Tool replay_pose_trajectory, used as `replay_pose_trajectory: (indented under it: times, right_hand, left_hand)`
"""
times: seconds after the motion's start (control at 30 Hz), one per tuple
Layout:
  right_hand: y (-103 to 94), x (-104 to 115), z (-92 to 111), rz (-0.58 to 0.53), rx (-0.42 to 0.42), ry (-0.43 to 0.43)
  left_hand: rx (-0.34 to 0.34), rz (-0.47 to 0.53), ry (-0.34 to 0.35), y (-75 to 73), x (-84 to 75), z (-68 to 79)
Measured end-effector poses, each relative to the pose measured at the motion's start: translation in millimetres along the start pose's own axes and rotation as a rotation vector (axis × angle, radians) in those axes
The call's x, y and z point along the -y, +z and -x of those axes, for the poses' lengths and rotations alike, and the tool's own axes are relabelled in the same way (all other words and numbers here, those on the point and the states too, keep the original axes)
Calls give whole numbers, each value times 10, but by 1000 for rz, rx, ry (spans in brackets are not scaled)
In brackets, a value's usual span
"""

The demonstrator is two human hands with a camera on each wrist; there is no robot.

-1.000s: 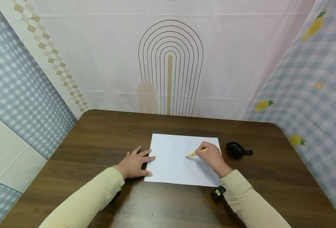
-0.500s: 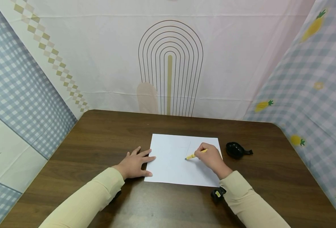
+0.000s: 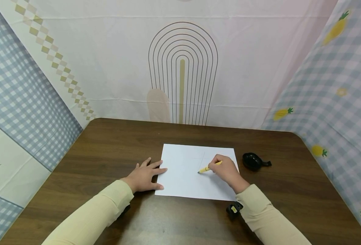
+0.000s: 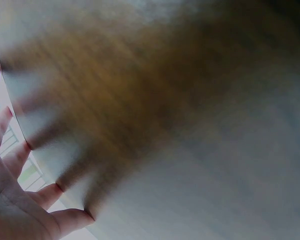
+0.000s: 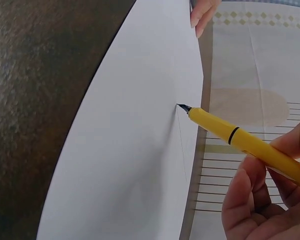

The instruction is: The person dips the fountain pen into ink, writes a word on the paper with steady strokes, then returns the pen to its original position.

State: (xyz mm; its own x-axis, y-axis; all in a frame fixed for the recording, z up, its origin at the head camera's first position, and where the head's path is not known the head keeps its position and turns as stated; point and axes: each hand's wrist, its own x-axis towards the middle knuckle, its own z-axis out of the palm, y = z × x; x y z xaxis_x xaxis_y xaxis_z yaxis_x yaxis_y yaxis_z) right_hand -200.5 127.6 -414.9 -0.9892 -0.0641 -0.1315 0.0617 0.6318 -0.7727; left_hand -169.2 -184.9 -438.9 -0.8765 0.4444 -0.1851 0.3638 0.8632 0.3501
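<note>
Yellow pen [image 5: 251, 147], pinched by the right hand [image 3: 226, 170], I see slanting down leftward onto the paper [image 3: 182, 177], whose left edge the spread left hand [image 3: 142, 177] touches.

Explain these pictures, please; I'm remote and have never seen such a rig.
There is no machine, just a person at work. The wide picture comes from a camera worn on the head; the closer ones from cameras on the left and right wrists. On the brown table lie a white sheet of paper and, to its right, a black object I can't identify. The right hand holds a yellow pen, tip at the end of a thin line. The left hand rests outspread at the sheet's left edge.
</note>
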Motion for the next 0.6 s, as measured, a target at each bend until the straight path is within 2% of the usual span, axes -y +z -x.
replay_pose_trajectory:
  times: [0.6]
  right_hand:
    - [16,19,37,11,11,-17]
  left_hand:
    - [7,-3,3,4,4,-3]
